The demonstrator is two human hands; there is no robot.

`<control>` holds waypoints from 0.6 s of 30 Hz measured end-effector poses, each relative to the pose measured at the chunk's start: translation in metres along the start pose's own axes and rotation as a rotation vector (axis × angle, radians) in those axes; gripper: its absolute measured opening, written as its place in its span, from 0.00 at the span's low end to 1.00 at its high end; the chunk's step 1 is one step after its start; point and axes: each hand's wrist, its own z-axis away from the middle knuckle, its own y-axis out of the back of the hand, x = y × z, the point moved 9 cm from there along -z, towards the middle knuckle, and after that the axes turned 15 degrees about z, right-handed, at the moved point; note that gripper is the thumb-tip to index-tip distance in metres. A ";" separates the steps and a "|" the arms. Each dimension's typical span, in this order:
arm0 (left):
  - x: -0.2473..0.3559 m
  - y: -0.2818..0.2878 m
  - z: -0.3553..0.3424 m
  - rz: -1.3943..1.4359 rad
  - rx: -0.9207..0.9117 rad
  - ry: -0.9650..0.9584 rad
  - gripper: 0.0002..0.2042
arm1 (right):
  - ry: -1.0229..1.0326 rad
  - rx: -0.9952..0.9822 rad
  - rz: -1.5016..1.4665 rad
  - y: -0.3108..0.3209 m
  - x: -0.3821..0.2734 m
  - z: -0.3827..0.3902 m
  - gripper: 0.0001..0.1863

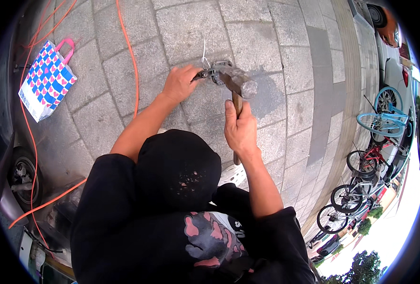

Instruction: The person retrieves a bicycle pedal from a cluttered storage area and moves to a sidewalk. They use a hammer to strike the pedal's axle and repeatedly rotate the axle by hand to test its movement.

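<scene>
My right hand point(242, 130) is wrapped round the wooden handle of a hammer point(237, 98). The worn metal head hangs over a small dark metal assembly point(218, 72) on the paving, partly covering it; I cannot tell whether they touch. To its left, my left hand point(179, 83) is closed on the end of a dark metal piece point(201, 75) that reaches toward the assembly. Its exact kind is too small to make out. A thin white strip point(203, 49) sticks up beside it. Damp-looking dark paving point(269, 94) lies right of the hammer head.
Orange cables point(128, 42) run across the grey paving. A checked bag with hearts and a pink handle point(49, 80) lies at the left, near a vehicle wheel point(25, 177). My bent black-clad knee point(179, 165) is close below the hands. Bicycles point(384, 118) and cars line the right.
</scene>
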 end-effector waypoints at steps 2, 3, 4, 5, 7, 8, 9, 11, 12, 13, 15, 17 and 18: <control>0.001 -0.001 -0.009 0.029 -0.041 0.076 0.17 | -0.075 0.074 -0.064 -0.007 0.034 0.014 0.22; -0.007 -0.003 -0.006 0.122 -0.022 0.157 0.18 | -0.172 0.017 0.043 -0.025 0.061 0.025 0.23; -0.017 -0.006 0.001 0.216 -0.003 0.241 0.20 | -0.220 -0.014 0.096 -0.038 0.080 0.034 0.23; -0.029 -0.007 0.007 0.306 0.019 0.327 0.21 | -0.264 -0.048 0.148 -0.053 0.095 0.041 0.23; -0.038 -0.002 0.003 0.350 0.026 0.346 0.21 | -0.325 -0.076 0.242 -0.083 0.118 0.056 0.24; -0.039 -0.001 -0.002 0.371 0.028 0.356 0.22 | -0.330 -0.077 0.289 -0.095 0.129 0.062 0.25; -0.023 -0.010 -0.008 0.489 -0.015 0.423 0.21 | -0.343 -0.079 0.336 -0.097 0.146 0.068 0.26; 0.021 -0.021 -0.026 0.705 -0.123 0.540 0.20 | -0.145 0.070 0.348 -0.088 0.156 0.069 0.25; 0.043 -0.020 -0.038 0.699 -0.163 0.509 0.19 | -0.050 0.147 0.366 -0.070 0.148 0.069 0.24; 0.065 -0.021 -0.049 0.695 -0.206 0.477 0.18 | -0.030 0.106 0.305 -0.057 0.154 0.063 0.23; 0.110 -0.015 -0.067 0.654 -0.320 0.367 0.17 | 0.017 0.033 0.178 0.016 0.119 0.031 0.20; 0.173 -0.003 -0.087 0.626 -0.453 0.381 0.16 | 0.021 0.008 -0.044 0.106 0.086 0.018 0.16; 0.210 0.000 -0.097 0.614 -0.518 0.392 0.15 | 0.068 0.051 -0.066 0.155 0.070 0.022 0.15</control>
